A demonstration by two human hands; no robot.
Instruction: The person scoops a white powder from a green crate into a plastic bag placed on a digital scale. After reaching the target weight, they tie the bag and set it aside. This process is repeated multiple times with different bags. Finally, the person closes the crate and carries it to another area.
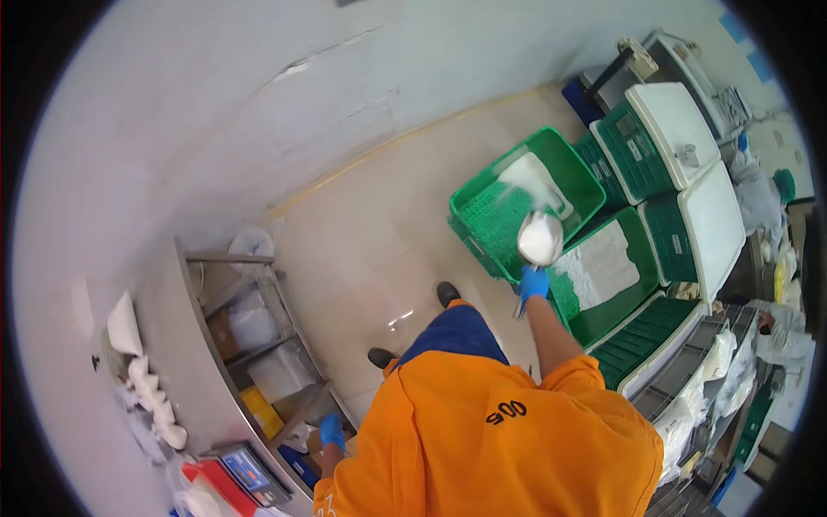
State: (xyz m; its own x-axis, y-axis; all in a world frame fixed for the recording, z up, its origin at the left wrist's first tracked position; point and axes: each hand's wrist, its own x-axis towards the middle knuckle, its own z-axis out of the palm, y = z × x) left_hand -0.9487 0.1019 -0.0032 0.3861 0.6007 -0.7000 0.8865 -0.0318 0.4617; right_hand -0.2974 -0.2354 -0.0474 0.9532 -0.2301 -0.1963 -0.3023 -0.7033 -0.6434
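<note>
My right hand (534, 283), in a blue glove, is closed round the handle of a metal scoop (540, 239) heaped with white powder. The scoop hangs over the edges of two open green crates. In the farther crate (491, 205), white powder (531, 181) lies mostly on one side, and part of the bottom shows. The nearer crate (644, 250) on the right holds more white powder (613, 269). Down at the left, my blue-gloved left hand (332, 429) hangs beside the shelves of a metal counter; its fingers are too small to make out.
The metal counter (177, 319) on the left carries a device with a blue screen (245, 472) and a red tray (217, 484). Green bins (633, 146) with white lids stand to the right. Two people (758, 202) are farther right. A wall (215, 103) runs along the back.
</note>
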